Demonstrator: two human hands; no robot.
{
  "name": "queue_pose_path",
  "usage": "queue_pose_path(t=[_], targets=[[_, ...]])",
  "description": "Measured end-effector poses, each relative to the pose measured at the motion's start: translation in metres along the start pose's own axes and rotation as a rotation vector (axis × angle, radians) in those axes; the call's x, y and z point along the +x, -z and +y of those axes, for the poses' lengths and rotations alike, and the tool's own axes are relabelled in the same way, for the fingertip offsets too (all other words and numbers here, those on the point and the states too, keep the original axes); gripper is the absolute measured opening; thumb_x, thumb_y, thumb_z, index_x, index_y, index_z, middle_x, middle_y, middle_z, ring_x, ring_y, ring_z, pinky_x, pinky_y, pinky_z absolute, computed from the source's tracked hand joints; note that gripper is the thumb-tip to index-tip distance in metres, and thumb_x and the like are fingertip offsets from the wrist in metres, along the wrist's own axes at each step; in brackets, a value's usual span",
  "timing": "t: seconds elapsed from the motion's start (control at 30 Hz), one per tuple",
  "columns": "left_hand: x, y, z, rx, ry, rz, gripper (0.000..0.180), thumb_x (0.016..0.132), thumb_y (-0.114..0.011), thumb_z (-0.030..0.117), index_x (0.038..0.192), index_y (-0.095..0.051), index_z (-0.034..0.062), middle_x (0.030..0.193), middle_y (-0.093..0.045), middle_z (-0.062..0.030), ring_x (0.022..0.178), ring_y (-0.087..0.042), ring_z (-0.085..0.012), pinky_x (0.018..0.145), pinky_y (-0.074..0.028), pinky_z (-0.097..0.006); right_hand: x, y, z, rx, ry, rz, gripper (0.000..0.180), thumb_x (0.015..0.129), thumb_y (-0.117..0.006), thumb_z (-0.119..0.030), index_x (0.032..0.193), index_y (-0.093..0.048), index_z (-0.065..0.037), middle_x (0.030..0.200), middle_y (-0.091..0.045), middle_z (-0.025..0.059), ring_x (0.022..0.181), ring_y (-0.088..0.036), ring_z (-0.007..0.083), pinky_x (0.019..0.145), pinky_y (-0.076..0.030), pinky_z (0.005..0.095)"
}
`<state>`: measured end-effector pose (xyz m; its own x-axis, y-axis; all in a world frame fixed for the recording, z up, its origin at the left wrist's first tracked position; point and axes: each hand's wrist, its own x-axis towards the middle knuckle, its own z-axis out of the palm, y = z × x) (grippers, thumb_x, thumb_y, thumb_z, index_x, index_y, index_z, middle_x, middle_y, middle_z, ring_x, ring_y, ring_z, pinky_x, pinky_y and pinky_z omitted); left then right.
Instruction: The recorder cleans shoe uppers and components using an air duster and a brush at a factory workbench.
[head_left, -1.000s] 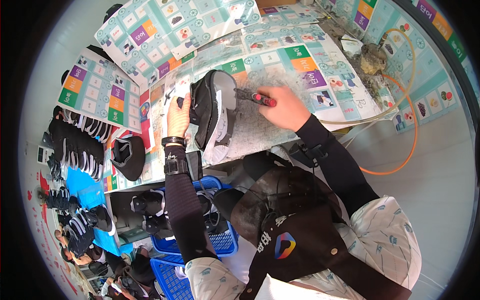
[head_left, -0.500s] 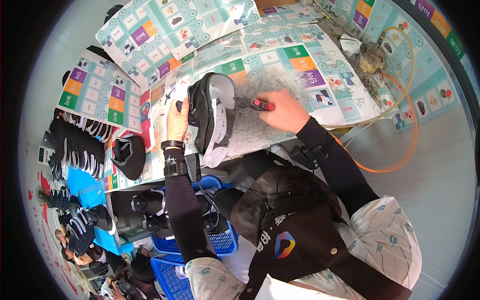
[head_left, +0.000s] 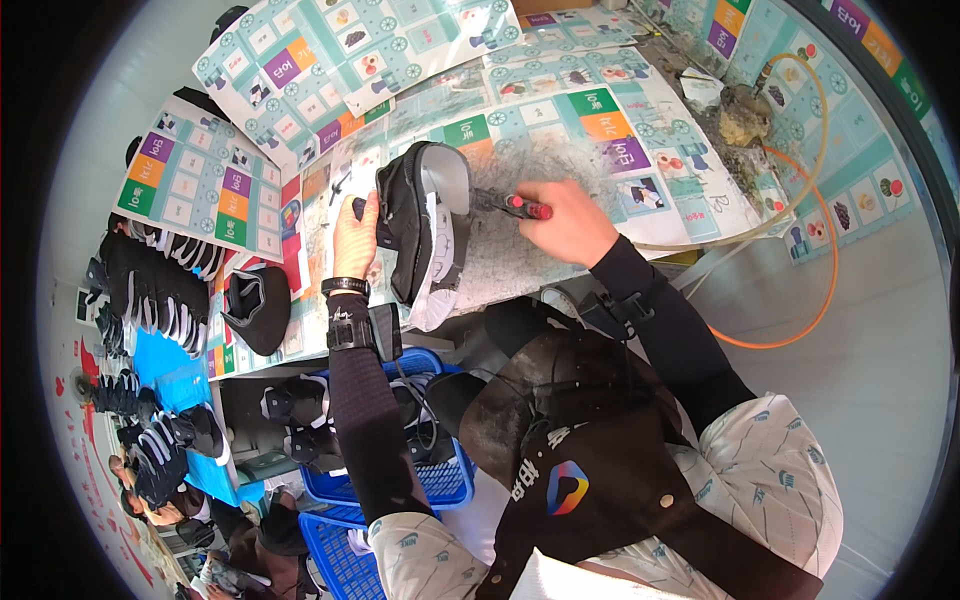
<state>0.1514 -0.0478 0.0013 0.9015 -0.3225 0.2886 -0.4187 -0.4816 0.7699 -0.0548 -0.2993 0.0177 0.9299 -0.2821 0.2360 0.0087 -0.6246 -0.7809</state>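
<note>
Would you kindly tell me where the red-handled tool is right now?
In the head view, the red-handled tool is at upper centre, in the right hand, just to the right of the black-and-grey shoe upper.

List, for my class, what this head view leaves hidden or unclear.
In the head view:
Tool: grip mostly inside the right hand.
Dark bit at the left hand: too small to identify.
Upper blue basket: partly behind the left forearm.
Lower blue basket: cut off by the bottom edge.
</note>
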Motion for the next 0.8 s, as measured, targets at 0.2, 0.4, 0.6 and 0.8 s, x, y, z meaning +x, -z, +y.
queue_pose_path(t=[0.2,0.4,0.6,0.8], targets=[[0.000,0.001,-0.003,0.001,0.003,-0.005,0.034,0.106,-0.067,0.033,0.092,-0.057,0.0027,0.076,-0.055,-0.0012,0.070,-0.047,-0.0117,0.065,-0.044,-0.031,0.001,0.000,0.000,0.000,-0.007,-0.043,0.029,0.078,-0.061,-0.015,0.101,-0.073,0.000,0.089,-0.069,0.0280,0.091,-0.064,0.0504,0.082,-0.052,0.0538],[-0.002,-0.001,0.002,0.006,0.102,-0.002,0.035,0.106,-0.066,0.033,0.093,-0.057,0.0022,0.077,-0.056,-0.0026,0.071,-0.047,-0.0127,0.066,-0.043,-0.031,0.002,-0.001,0.004,0.069,0.016,0.032,0.024,0.081,-0.068,-0.016,0.100,-0.069,-0.001,0.082,-0.066,0.0248,0.083,-0.062,0.0486,0.073,-0.050,0.0478],[-0.002,0.005,-0.014,0.080,-0.045,-0.010,0.036,0.107,-0.063,0.037,0.107,-0.062,0.0005,0.088,-0.063,-0.0080,0.081,-0.053,-0.0173,0.078,-0.049,-0.033,0.003,0.000,0.000,0.086,-0.076,-0.139,0.042,0.079,-0.064,-0.018,0.117,-0.074,-0.003,0.088,-0.071,0.0275,0.088,-0.068,0.0465,0.080,-0.054,0.0479],[-0.001,0.015,-0.030,0.326,0.141,-0.158,0.062,0.106,-0.042,0.065,0.136,-0.059,0.0136,0.113,-0.070,-0.0132,0.070,-0.071,-0.0245,0.061,-0.056,-0.038,0.000,-0.009,0.007,0.261,-0.189,-0.275,0.043,0.079,-0.067,-0.015,0.118,-0.073,0.002,0.076,-0.067,0.0198,0.070,-0.064,0.0330,0.068,-0.051,0.0399]])
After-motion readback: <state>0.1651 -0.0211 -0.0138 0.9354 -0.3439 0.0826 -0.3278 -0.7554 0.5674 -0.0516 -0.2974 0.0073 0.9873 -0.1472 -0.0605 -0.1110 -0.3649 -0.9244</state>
